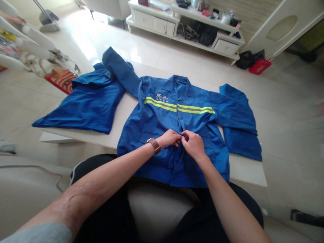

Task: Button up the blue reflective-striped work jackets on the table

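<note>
A blue work jacket (159, 121) with a yellow and grey reflective stripe (194, 108) across the chest lies front up, its collar pointing away from me. At the middle of its front placket, my left hand (170, 137) and my right hand (192, 143) meet, both pinching the cloth edge. A button may be between the fingertips, but it is too small to make out. Below my hands a button (178, 158) shows on the placket. The left-side sleeve (121, 72) stretches out over a folded blue garment (88, 104); the other sleeve (235, 111) lies to the right.
The jacket rests on a low white table (253, 170) over my knees. More blue cloth (243, 143) lies under the right sleeve. Beyond stand a white TV cabinet (154, 22) with clutter on it, a red box (260, 66) and, at far left, a dustpan (49, 22).
</note>
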Action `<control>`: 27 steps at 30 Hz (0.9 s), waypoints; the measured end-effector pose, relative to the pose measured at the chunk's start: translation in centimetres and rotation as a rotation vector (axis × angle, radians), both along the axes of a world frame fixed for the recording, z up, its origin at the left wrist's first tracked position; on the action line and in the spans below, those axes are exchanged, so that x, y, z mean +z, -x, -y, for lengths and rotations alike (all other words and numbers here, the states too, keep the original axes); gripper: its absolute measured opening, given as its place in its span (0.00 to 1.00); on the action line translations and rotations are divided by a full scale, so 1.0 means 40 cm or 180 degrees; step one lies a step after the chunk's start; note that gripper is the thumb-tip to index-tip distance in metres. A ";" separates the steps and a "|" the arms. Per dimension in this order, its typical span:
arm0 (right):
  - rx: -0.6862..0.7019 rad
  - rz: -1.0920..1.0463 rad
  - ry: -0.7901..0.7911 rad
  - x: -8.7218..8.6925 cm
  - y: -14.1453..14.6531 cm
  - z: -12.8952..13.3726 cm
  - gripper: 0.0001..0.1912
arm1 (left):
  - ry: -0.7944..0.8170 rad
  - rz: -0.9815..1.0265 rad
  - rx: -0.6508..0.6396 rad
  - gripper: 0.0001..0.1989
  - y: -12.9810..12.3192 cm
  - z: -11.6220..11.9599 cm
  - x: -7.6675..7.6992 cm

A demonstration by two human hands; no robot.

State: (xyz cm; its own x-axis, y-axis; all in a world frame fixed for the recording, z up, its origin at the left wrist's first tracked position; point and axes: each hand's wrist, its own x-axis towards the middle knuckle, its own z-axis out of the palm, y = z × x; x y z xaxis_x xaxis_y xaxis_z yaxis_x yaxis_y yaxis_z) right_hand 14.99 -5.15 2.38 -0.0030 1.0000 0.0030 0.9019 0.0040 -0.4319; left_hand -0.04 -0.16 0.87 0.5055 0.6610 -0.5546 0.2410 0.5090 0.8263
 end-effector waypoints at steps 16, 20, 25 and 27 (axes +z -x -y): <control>-0.0043 0.0001 0.0033 -0.003 0.002 0.000 0.11 | 0.0456 0.0102 0.0255 0.15 -0.007 0.015 0.004; -0.0057 -0.0028 0.0005 -0.003 0.000 0.001 0.11 | 0.0432 0.0078 0.0253 0.18 -0.010 0.016 0.002; -0.0057 -0.0036 -0.0015 -0.002 -0.002 0.001 0.11 | 0.0516 0.0042 0.0281 0.14 -0.014 0.017 0.000; -0.0058 -0.0023 -0.0015 -0.003 -0.003 0.001 0.11 | 0.0570 0.0084 0.0299 0.12 -0.014 0.018 0.000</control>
State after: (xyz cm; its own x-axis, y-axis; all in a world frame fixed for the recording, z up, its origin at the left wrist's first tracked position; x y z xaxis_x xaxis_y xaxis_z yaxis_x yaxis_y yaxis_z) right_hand 15.10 -5.21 2.27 0.0152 0.9999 0.0077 0.8987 -0.0103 -0.4384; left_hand 0.54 -0.87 0.87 0.4622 0.5980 -0.6548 0.1649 0.6675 0.7261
